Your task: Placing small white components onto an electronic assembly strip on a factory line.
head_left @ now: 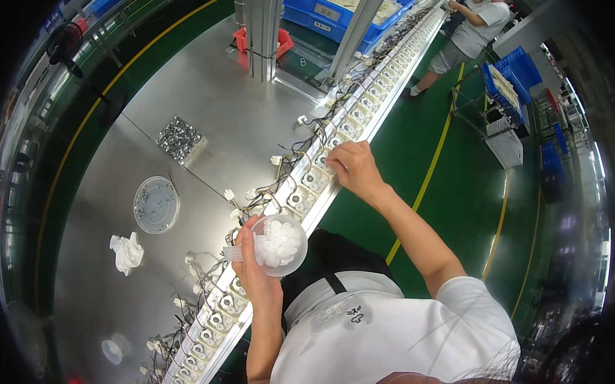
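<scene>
My left hand (255, 270) is wrapped round a translucent plastic cup (261, 265) with a short handle, tilted so its mouth shows. Small white plastic pieces (280, 242) are heaped inside it. My right hand (356, 170) is closed in a pinch at the row of white square units (315, 180), its fingertips over one of them; what they hold, if anything, is hidden. Each unit has a dark round centre and stands in a long white rail (327, 196). Dark and coloured wires with white connectors (276, 160) spread from the units onto the metal table.
On the metal table (106, 195) lie a pile of small shiny metal parts (178, 139), a round white dish (156, 205) and crumpled white tissue (126, 253). Metal posts (264, 34), a red bin (282, 43) and blue crates (326, 14) stand beyond. A co-worker (480, 26) is farther along the rail.
</scene>
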A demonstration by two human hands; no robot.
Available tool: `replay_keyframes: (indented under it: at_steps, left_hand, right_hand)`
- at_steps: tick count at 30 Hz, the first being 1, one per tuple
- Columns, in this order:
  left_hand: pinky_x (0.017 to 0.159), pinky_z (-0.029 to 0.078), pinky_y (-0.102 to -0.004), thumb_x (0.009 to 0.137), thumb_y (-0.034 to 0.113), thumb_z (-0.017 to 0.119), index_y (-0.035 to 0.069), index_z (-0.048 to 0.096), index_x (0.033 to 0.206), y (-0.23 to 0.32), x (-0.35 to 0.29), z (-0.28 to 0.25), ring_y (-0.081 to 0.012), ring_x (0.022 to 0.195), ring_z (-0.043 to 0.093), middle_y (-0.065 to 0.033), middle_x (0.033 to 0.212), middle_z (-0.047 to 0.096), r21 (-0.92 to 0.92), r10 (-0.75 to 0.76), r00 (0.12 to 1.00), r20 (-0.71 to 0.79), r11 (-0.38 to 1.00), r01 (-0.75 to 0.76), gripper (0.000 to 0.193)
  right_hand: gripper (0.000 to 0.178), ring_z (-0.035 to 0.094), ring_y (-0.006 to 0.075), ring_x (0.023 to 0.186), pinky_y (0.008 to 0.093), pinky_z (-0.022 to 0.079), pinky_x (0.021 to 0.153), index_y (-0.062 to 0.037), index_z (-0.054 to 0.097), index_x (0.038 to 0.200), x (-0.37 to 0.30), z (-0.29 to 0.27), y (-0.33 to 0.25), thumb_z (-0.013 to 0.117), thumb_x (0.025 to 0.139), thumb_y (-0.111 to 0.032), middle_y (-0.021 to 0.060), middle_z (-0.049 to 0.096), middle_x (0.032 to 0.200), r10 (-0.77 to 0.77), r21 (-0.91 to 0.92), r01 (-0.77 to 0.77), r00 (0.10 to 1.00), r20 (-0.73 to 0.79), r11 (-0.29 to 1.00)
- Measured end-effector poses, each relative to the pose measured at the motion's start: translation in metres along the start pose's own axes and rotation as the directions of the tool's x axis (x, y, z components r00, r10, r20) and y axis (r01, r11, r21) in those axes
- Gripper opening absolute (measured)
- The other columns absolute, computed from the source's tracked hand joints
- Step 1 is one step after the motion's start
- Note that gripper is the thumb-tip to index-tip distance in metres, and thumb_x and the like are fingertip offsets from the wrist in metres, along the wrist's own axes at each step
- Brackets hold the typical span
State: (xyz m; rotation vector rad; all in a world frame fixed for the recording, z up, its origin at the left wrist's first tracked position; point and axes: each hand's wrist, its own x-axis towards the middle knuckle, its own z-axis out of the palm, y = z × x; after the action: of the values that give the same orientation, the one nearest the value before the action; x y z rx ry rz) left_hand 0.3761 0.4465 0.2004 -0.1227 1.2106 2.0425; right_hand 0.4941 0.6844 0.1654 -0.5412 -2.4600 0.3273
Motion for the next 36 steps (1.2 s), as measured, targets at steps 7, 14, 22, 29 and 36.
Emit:
replay_keyframes:
  at_steps: [7,14,22,29,36]
  left_hand:
    - [0.089,0.049,-0.0305,0.095,0.029,0.056,-0.002,0.058,0.116,-0.001,-0.001,0.003,-0.0178,0.101,0.06,-0.0124,0.11,0.063,0.007,-0.018,1.0,-0.002,1.0,0.018,0.037]
    - [0.088,0.047,-0.0289,0.097,0.026,0.053,-0.002,0.058,0.116,-0.006,0.0,0.004,-0.0165,0.1,0.059,-0.0113,0.109,0.063,0.038,0.007,0.999,0.042,0.999,-0.009,0.035]
    - [0.081,0.051,-0.0298,0.097,0.03,0.052,0.003,0.057,0.118,-0.012,-0.003,-0.001,-0.0155,0.096,0.061,-0.0082,0.107,0.062,0.069,-0.054,0.994,0.093,0.996,0.048,0.034]
    - [0.078,0.05,-0.0288,0.098,0.029,0.051,0.005,0.059,0.117,-0.016,-0.008,-0.005,-0.013,0.095,0.059,-0.0067,0.107,0.061,0.087,-0.009,0.991,0.13,0.996,-0.002,0.032]
    - [0.084,0.048,-0.029,0.097,0.027,0.051,0.003,0.059,0.116,-0.01,-0.008,-0.006,-0.0144,0.097,0.059,-0.0073,0.108,0.061,0.033,-0.069,0.992,0.108,0.997,0.066,0.032]
  right_hand:
    - [0.007,0.058,0.0254,0.075,0.0376,0.04,0.07,-0.0076,0.062,0.071,0.016,0.002,-0.008,0.066,0.071,-0.001,0.0058,0.058,0.073,0.186,-0.145,-0.16,0.963,0.194,0.976]
    - [0.006,0.062,0.0291,0.073,0.0383,0.048,0.065,-0.0037,0.069,0.078,0.018,-0.016,-0.015,0.069,0.077,-0.009,0.0125,0.064,0.077,0.229,0.017,-0.235,0.959,0.164,0.972]
    - [0.028,0.059,0.0237,0.073,0.0337,0.046,0.069,-0.0049,0.064,0.094,0.019,-0.036,-0.107,0.077,0.072,-0.016,0.0079,0.06,0.077,0.061,0.367,-0.222,0.914,0.401,0.903]
    - [0.024,0.059,0.0244,0.076,0.0361,0.042,0.07,-0.0073,0.06,0.088,0.011,-0.016,-0.127,0.075,0.071,-0.015,0.0065,0.059,0.079,-0.062,0.152,0.007,0.931,0.36,0.988]
    - [0.023,0.058,0.0241,0.072,0.0345,0.043,0.063,-0.0049,0.063,0.093,-0.001,-0.011,-0.131,0.073,0.072,-0.009,0.0086,0.062,0.083,-0.3,0.062,0.295,0.949,0.1,0.954]
